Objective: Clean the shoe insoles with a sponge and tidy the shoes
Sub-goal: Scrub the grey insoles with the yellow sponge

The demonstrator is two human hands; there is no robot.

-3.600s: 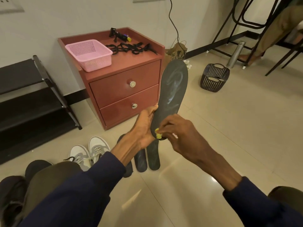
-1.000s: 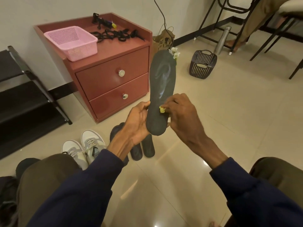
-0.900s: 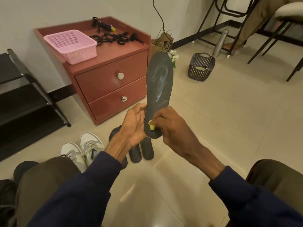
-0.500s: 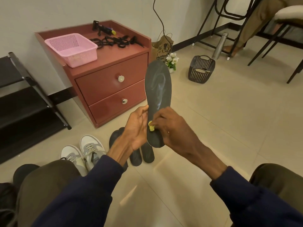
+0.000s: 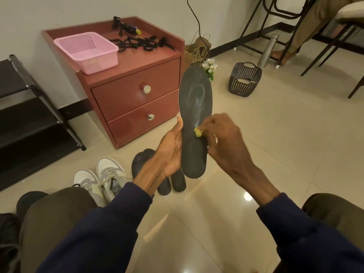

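Grey insole point(image 5: 195, 123): dark, long, held upright at frame centre, toe end up, heel end down. Pale smeary streaks on upper half; thin light rim along its left side.
Sponge point(image 5: 198, 132): 1 small yellow bit, pressed on the insole's mid part, mostly hidden by fingers.
L hand point(image 5: 171, 152): grips the insole's left edge, thumb along the rim, palm behind the lower part.
R hand point(image 5: 226, 140): fingers curled, pinching the sponge against the insole.
Floor insoles point(image 5: 178, 182): 3 dark ones, lower centre, side by side on the tiles, partly hidden behind L wrist.
Sneakers point(image 5: 102, 182): 2, white/grey, laced, lower left, just beside the floor insoles.
Cabinet point(image 5: 134, 99): 1, red-brown, 2 drawers w/ 2 round knobs, upper left of centre.
Baskets: 2. The pink basket point(image 5: 88, 52) sits on the cabinet top; the black basket point(image 5: 244, 79) is on the floor, upper right.
Black straps point(image 5: 137, 43): tangled heap on cabinet top, count unclear.
Shoe rack point(image 5: 29, 119): 1, black, left edge.
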